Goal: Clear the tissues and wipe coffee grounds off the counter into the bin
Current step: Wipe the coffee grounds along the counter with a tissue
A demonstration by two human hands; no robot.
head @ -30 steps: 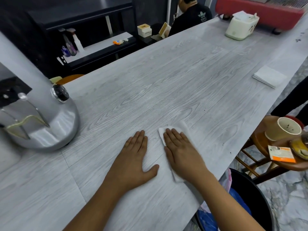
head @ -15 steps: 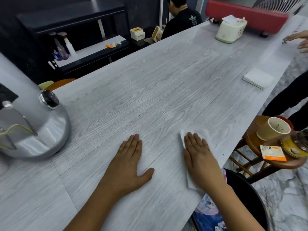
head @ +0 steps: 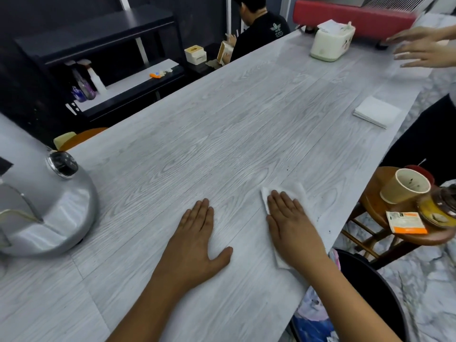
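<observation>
Right hand (head: 293,227) slid tissue (head: 296,191) rightward, flat pressing it, left hand (head: 195,239) flat on counter (head: 246,119)

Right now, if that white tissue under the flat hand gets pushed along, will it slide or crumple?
The tissue looks thin and limp, so it would probably slide only while the right hand presses it flat. Its free edges likely wrinkle. The counter looks smooth, which should help.

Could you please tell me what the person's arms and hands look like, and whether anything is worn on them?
Both hands, left and right, are bare: no gloves, rings, watch or sleeves show on the forearms in view.
</observation>
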